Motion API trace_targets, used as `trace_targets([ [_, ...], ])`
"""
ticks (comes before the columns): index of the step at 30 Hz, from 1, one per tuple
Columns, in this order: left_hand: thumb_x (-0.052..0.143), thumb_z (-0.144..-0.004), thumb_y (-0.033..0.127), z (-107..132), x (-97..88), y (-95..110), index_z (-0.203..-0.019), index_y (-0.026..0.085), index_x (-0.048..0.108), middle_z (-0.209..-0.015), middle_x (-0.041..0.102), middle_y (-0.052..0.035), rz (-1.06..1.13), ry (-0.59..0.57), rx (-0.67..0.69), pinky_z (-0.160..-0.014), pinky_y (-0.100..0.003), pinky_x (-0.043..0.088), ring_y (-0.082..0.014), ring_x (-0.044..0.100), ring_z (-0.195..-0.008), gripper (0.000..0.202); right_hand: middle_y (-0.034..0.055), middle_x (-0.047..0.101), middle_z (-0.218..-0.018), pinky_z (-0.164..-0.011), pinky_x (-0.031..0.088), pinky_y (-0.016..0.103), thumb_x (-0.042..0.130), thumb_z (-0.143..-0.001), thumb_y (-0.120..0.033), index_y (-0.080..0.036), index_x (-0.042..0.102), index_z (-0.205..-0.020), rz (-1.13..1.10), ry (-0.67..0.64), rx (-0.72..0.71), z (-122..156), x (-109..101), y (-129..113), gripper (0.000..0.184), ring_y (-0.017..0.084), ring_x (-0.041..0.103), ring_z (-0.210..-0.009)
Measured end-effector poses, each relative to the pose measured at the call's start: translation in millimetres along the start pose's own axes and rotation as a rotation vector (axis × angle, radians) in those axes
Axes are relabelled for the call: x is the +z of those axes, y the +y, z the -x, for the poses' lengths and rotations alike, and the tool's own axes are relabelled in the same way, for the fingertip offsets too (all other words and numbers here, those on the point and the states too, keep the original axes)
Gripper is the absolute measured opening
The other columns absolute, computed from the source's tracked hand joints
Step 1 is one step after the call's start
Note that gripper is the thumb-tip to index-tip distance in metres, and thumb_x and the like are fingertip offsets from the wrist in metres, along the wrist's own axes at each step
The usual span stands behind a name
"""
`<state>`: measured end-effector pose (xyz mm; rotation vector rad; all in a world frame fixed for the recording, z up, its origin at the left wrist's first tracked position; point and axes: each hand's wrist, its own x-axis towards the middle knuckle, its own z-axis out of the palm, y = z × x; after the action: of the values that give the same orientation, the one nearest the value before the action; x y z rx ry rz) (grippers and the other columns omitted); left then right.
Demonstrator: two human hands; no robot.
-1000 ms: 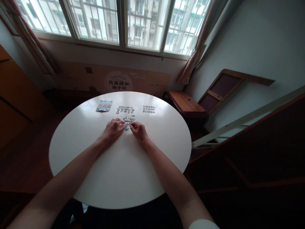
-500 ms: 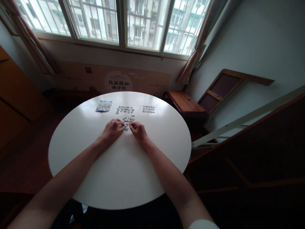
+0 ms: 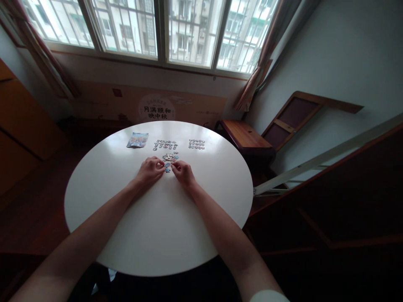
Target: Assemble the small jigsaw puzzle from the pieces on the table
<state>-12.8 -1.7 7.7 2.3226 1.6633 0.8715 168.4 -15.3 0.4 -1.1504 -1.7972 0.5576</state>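
A few blue-tinted jigsaw pieces (image 3: 168,168) lie on the counter (image 3: 160,235) in the narrow gap between the two hands, a little nearer the person than the main loose pile (image 3: 170,157), whose pieces overlap and show mostly pale tones with touches of blue. The left hand (image 3: 151,168) rests with its side low to the counter, its fingers curled and the thumb and forefinger brought towards each other at the left edge of these pieces; whether a piece is caught between them is too small to tell. The right hand (image 3: 183,171) faces it from the other side, fingers bent inward and the thumb and forefinger tips close together beside the same pieces; whether they pinch one cannot be made out either. Just beyond the pile is a looser group of pieces (image 3: 165,145) set out in uneven rows, and to its right, apart from it, a tidier block of pieces (image 3: 197,144) in straight rows. Left of these, near the far edge, lies a colourful printed sheet (image 3: 137,140). The counter is round, white and glossy, catching window light along its far side. Beyond its right edge stands a low wooden bench (image 3: 247,134), with a wooden frame with dark panels (image 3: 291,112) leaning by the wall. Behind the counter, a beige banner (image 3: 103,94) with Chinese characters stretches below the barred window (image 3: 195,33), which has curtains (image 3: 248,92) at both sides.
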Motion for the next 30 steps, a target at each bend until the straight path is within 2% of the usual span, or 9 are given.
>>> trace_targets([
  [12, 0.057, -0.077, 0.038, 5, -10.0, 15, -0.089, 0.022, 0.07, -0.099, 0.065, -0.0057, -0.09, -0.007, -0.007, -0.084, -0.034, 0.045, -0.0243, 0.058, -0.095, 0.023, 0.0027, 0.067, -0.082, -0.068, 0.046, 0.022, 0.055, -0.084, -0.023, -0.017, 0.068, -0.081, 0.015, -0.011, 0.001, 0, -2, -1, 0.015, 0.011, 0.057, -0.066],
  [21, 0.059, -0.077, 0.038, 5, -9.1, 13, -0.085, 0.023, 0.07, -0.098, 0.065, -0.0058, -0.08, -0.005, -0.01, -0.084, -0.034, 0.045, -0.0246, 0.059, -0.094, 0.021, 0.0028, 0.067, -0.082, -0.069, 0.046, 0.022, 0.055, -0.084, -0.023, -0.017, 0.068, -0.081, 0.016, -0.011, 0.011, 1, -2, -3, 0.015, 0.011, 0.058, -0.067],
  [30, 0.058, -0.078, 0.038, 8, -13.0, 20, -0.082, 0.022, 0.07, -0.096, 0.065, -0.0065, -0.104, 0.013, 0.019, -0.081, -0.033, 0.045, -0.0239, 0.059, -0.089, 0.021, 0.0028, 0.067, -0.082, -0.068, 0.046, 0.021, 0.055, -0.084, -0.022, -0.016, 0.068, -0.079, 0.017, -0.014, -0.004, 0, -2, -2, 0.015, 0.011, 0.057, -0.065],
])
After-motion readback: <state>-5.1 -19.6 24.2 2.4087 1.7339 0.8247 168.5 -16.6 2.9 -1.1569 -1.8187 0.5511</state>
